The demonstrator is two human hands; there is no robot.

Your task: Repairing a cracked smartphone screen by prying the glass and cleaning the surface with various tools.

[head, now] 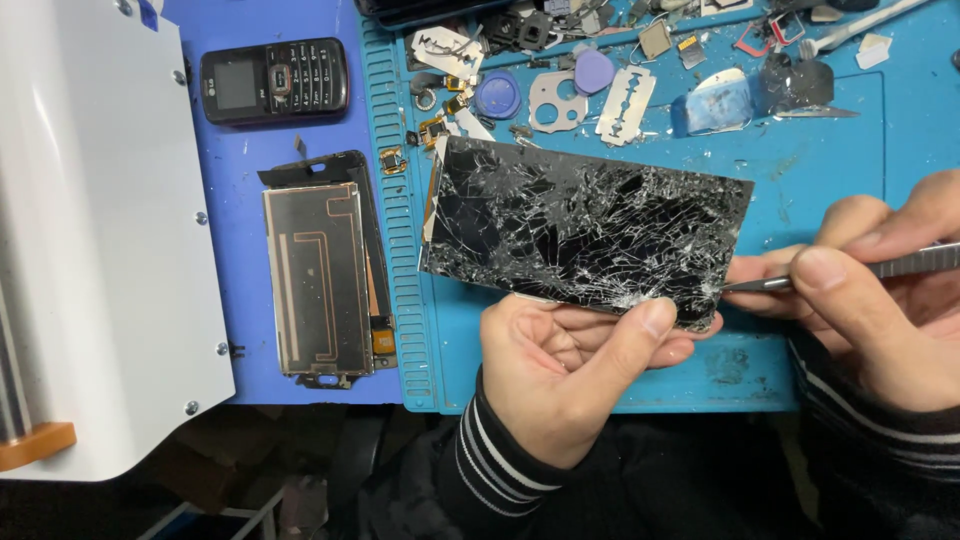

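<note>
Shattered phone screen [585, 228], a black glass panel webbed with cracks, held above the blue mat [830, 190], long axis running left to right and tilted slightly down to the right. Left hand [560, 365] grasps the panel along its near edge, thumb on top near the right corner, fingers curled beneath. Right hand [880, 300] is closed around a metal tool [850, 272], apparently tweezers, whose tip meets the panel's near right corner; the panel thus lies directly left of this hand, which is the nearer to the worked corner. Farther off on the mat: razor blade [626, 105], small metal parts and a blue disc [497, 95]. Left, on the desk [250, 150]: a stripped display backing [318, 280], a black keypad phone [274, 80] and a white machine housing [90, 220].
</note>
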